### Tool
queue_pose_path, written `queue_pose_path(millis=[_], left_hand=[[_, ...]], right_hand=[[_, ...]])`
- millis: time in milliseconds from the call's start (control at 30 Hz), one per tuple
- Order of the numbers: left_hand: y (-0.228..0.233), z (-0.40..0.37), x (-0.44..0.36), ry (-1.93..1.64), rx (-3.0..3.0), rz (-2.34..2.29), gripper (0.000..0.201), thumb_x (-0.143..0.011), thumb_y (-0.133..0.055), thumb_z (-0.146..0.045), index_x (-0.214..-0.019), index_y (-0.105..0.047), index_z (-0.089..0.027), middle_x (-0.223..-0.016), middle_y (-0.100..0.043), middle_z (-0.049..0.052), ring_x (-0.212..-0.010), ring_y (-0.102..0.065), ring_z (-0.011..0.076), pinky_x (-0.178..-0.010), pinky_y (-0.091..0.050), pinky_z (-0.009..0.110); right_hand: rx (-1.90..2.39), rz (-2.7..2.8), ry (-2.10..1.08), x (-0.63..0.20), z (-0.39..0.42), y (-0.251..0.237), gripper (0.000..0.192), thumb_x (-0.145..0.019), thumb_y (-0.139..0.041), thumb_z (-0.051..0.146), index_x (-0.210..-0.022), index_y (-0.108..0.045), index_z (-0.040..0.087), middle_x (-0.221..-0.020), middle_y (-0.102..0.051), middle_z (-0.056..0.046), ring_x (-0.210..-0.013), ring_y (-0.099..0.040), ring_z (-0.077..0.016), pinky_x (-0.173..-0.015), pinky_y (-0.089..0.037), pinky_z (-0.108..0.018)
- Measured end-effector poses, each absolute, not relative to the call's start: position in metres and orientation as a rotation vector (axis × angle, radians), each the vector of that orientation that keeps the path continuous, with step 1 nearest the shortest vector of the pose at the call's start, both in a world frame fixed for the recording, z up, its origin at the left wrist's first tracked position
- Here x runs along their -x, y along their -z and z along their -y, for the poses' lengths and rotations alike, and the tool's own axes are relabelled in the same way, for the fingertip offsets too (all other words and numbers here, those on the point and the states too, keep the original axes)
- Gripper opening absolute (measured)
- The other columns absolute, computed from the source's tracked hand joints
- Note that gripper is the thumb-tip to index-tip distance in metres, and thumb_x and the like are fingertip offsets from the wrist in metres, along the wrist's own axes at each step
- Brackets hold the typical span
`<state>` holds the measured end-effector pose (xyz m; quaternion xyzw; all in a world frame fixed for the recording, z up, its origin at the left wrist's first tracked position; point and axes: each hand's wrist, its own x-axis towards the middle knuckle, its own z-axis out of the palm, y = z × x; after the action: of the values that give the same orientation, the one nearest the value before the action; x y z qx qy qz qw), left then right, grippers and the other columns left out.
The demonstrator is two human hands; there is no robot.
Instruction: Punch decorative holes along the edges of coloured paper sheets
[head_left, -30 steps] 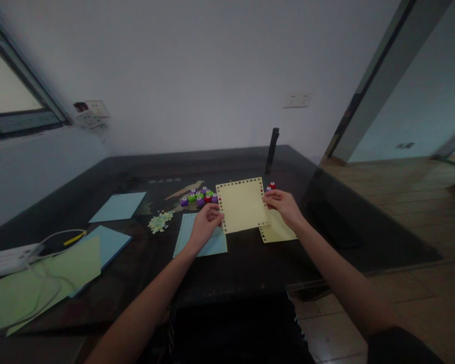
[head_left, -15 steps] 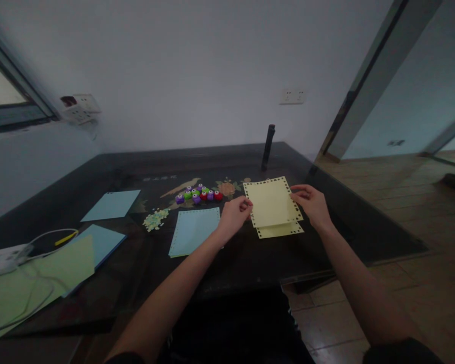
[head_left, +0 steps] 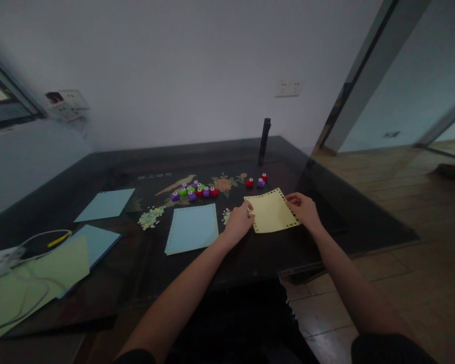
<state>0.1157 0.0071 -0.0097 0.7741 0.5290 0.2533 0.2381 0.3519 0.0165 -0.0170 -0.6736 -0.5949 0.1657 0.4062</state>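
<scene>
On table (head_left: 147, 263), left hand (head_left: 239, 221) and right hand (head_left: 304, 210) pinch yellow sheet (head_left: 271, 211) at opposite edges; uneven tug could tear punched border, left-hand drift scatter paper bits (head_left: 225, 216).

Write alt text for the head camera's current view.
The left hand and right hand hold opposite edges of yellow hole-bordered paper over a dark table. Blue hole-bordered paper lies to its left; red, green and purple eye-topped craft punches sit farther back.

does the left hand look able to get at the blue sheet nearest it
Probably yes: the left hand, at the left edge of the yellow sheet, is close beside that blue sheet, and only small paper bits show between them.
</scene>
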Motion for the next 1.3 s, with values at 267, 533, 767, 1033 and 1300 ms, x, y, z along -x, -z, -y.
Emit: queue_pose_path(millis=[267, 533, 767, 1033, 1300], left_hand=[[0.018, -0.013, -0.116, -0.71, -2.138, -1.459, 0.02, -0.077, -0.053, -0.016, -0.097, -0.053, -0.02, -0.073, -0.065, 0.001, -0.069, -0.061, 0.0155, -0.067, -0.044, 0.025], [0.013, -0.009, -0.119, -0.611, -2.228, -1.489, 0.014, -0.081, -0.049, -0.017, -0.09, -0.059, -0.019, -0.077, -0.067, 0.005, -0.072, -0.062, 0.0163, -0.069, -0.044, 0.026], [0.01, -0.007, -0.121, -0.556, -2.249, -1.525, 0.019, -0.084, -0.046, -0.017, -0.095, -0.06, -0.02, -0.083, -0.068, 0.006, -0.074, -0.063, 0.0162, -0.07, -0.045, 0.026], [0.01, -0.006, -0.121, -0.538, -2.293, -1.52, 0.019, -0.082, -0.048, -0.018, -0.097, -0.059, -0.02, -0.081, -0.067, 0.006, -0.076, -0.063, 0.0183, -0.07, -0.044, 0.027], [-0.016, 0.003, -0.101, -0.747, -2.302, -1.341, 0.021, -0.083, -0.047, -0.019, -0.101, -0.058, -0.021, -0.078, -0.067, 0.002, -0.073, -0.061, 0.015, -0.068, -0.044, 0.024]], right_hand=[[1.803, 1.573, -0.332, -0.353, -0.022, 0.026, 0.02, -0.069, -0.055, 0.022, -0.085, -0.066, 0.017, -0.067, -0.065, -0.002, -0.059, -0.055, -0.0148, -0.057, -0.04, -0.026], [1.842, 1.601, -0.282, -0.351, -0.022, 0.027, 0.017, -0.07, -0.055, 0.021, -0.082, -0.066, 0.018, -0.067, -0.064, -0.002, -0.061, -0.056, -0.0149, -0.058, -0.039, -0.025], [1.853, 1.626, -0.235, -0.351, -0.023, 0.031, 0.017, -0.07, -0.055, 0.019, -0.083, -0.066, 0.018, -0.066, -0.061, -0.001, -0.061, -0.054, -0.0143, -0.059, -0.038, -0.025], [1.889, 1.731, -0.093, -0.348, -0.019, 0.027, 0.015, -0.072, -0.055, 0.022, -0.081, -0.066, 0.018, -0.075, -0.052, -0.003, -0.065, -0.05, -0.0143, -0.06, -0.037, -0.026], [1.784, 1.691, -0.044, -0.34, -0.008, 0.01, 0.019, -0.078, -0.051, 0.03, -0.08, -0.066, 0.018, -0.075, -0.054, -0.004, -0.067, -0.05, -0.0163, -0.063, -0.037, -0.029]])
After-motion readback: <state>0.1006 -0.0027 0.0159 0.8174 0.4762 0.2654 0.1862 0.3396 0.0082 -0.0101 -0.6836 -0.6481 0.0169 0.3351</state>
